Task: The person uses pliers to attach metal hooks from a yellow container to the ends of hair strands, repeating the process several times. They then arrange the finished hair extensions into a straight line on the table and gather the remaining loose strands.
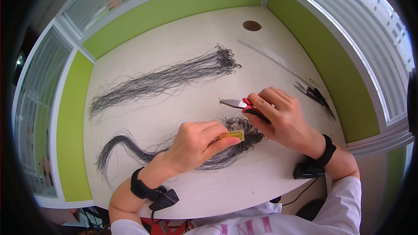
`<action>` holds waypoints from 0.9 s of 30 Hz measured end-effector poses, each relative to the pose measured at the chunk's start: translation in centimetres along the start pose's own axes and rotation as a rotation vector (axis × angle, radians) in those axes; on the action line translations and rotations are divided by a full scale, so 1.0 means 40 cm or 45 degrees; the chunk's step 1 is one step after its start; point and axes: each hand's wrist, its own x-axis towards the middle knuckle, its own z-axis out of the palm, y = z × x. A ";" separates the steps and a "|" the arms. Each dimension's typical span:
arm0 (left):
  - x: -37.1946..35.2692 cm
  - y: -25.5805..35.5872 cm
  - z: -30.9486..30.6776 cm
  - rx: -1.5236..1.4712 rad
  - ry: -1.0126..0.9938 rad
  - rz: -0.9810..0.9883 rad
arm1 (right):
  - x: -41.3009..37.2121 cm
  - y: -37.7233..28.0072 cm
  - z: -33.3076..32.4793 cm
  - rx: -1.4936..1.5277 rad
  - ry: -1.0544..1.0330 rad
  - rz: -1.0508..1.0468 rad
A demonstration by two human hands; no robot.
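Observation:
Between the thumb and fingers of my left hand (196, 144) is a small yellow transparent piece (233, 136), held over the near bundle of dark strands (217, 160). My right hand (281, 115) grips red-and-black pliers (254, 108), whose tips point left. A tiny curved piece shows at the tips; its details are too small to make out. The near bundle has curly ends below the pliers and a bent tail at the left. Farther back lies a second bundle of dark strands (161, 80), with hooked ends at its right.
A clear ruler (276, 59) lies diagonally at the back right, with black-handled scissors (317, 95) by its near end. The white table (187, 200) has a round hole (252, 26) near the back. Green partitions (174, 15) border it.

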 end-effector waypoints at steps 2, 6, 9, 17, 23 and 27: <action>0.001 0.007 -0.001 -0.014 0.000 -0.020 | 0.002 -0.002 0.001 0.041 0.050 -0.006; 0.004 0.009 0.004 0.089 -0.038 0.072 | -0.007 -0.010 0.012 0.049 0.035 -0.024; 0.000 0.008 -0.004 0.165 -0.034 0.080 | -0.005 -0.013 0.010 0.025 0.034 0.001; 0.006 0.010 -0.013 0.052 -0.002 0.077 | 0.003 -0.013 0.004 0.047 0.045 0.011; 0.004 0.014 -0.004 0.116 -0.048 0.123 | 0.001 -0.009 -0.006 0.020 0.031 -0.008; 0.000 0.009 0.008 0.122 -0.056 0.140 | -0.007 -0.020 0.016 0.123 0.006 -0.018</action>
